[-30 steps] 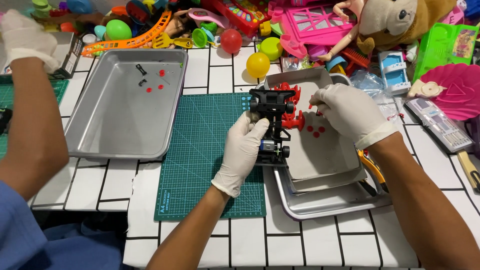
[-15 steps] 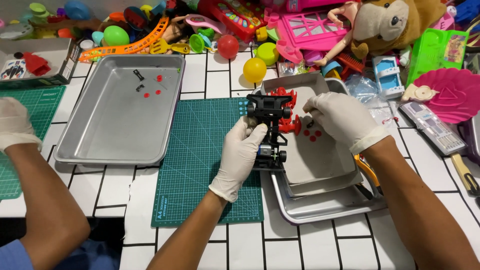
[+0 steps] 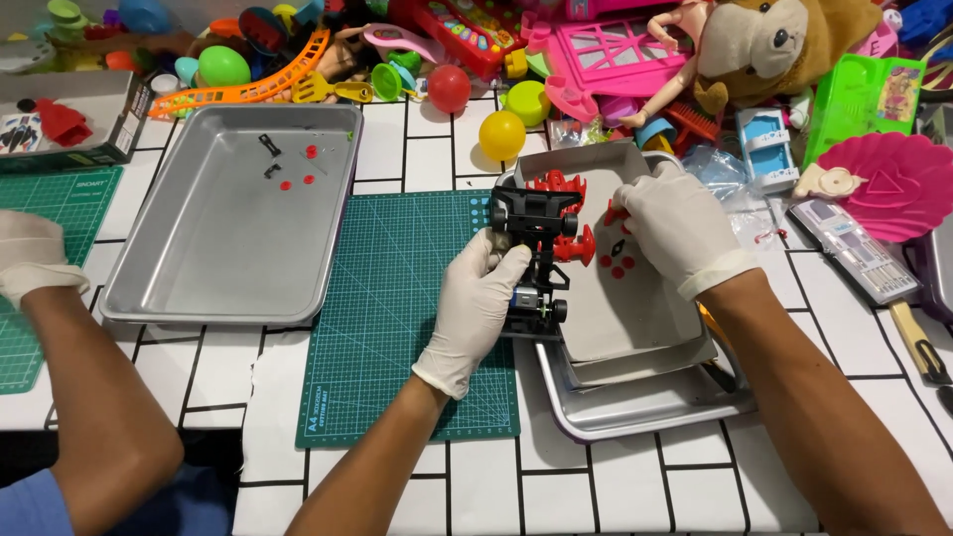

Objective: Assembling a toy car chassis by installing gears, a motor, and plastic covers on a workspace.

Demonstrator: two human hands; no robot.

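Observation:
My left hand (image 3: 476, 308), in a white glove, grips a black toy car chassis (image 3: 536, 258) with red wheel hubs, held upright over the edge of a green cutting mat (image 3: 397, 328). My right hand (image 3: 675, 233), also gloved, pinches a red part at the chassis's right side, above a stack of grey metal trays (image 3: 645, 397). Small red pieces (image 3: 617, 266) lie in the top tray next to my fingers.
A large metal tray (image 3: 228, 218) at the left holds a few red and black bits. Another person's gloved hand (image 3: 35, 258) and arm rest at the far left on a second green mat. Several colourful toys crowd the back and right.
The other person's hand has come down from the back left to the near left mat. My own hands have stayed on the chassis, with the view shifting slightly.

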